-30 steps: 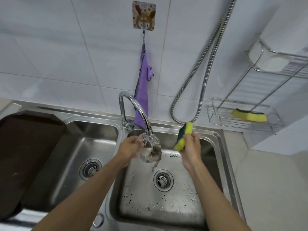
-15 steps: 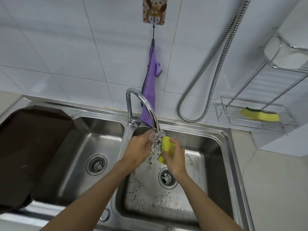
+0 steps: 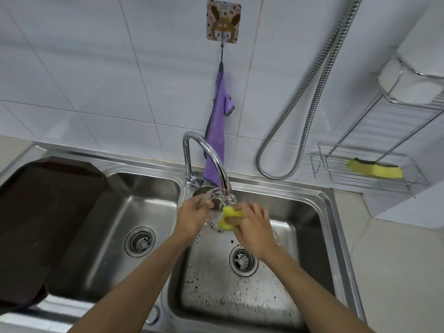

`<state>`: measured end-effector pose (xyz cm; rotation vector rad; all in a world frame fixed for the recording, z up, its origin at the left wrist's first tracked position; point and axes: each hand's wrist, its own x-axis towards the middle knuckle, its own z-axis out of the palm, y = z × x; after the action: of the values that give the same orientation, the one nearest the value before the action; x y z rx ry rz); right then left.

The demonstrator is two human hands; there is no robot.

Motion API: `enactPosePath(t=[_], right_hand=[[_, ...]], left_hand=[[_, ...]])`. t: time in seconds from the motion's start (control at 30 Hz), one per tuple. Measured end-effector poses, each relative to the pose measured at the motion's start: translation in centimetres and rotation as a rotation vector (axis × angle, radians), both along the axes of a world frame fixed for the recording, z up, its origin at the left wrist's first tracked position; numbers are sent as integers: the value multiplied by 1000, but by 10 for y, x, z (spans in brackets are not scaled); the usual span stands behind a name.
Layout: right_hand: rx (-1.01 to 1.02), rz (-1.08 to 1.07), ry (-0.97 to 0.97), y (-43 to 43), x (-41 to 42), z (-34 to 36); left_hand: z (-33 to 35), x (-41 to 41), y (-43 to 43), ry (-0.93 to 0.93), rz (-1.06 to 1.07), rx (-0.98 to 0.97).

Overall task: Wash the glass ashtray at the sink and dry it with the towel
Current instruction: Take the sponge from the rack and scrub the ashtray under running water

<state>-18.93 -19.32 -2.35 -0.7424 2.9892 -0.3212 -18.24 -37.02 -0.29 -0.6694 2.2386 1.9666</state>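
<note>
Glass in play: the ashtray sits just under the tap spout, over the far edge of the right basin, tipped on edge with its open face turned right, as far as the glare lets me tell. Left hand is wrapped around its left rim, fingers curled tight on the glass. Right hand comes in from the right, fingers pressed onto a yellow sponge that is squashed against the ashtray's face. So the ashtray lies between the two hands, left one bracing, right one scrubbing, and the scrub has to push leftward into that bracing palm. Washing looks mid-way; dark specks dot the basin floor near the drain. Whether water is running I cannot tell. Drying comes later, and the purple towel hangs on the far wall straight behind the tap, a reach up and away for either hand, slightly nearer the right
</note>
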Motion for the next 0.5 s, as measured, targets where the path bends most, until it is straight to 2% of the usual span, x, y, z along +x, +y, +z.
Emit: enactPosePath(t=[0.1, 0.2, 0.33, 0.5], right_hand=[[-301, -127, -284, -4, 10, -7], [-442, -142, -341, -12, 15, -9], [-382, -92, -143, -29, 14, -1], [-107, -69, 100, -43, 6, 12]], left_hand=[[-3, 5, 3, -76, 74, 142], [-7, 8, 1, -136, 62, 281], [-4, 11, -3, -138, -2, 369], [-5, 10, -3, -98, -3, 319]])
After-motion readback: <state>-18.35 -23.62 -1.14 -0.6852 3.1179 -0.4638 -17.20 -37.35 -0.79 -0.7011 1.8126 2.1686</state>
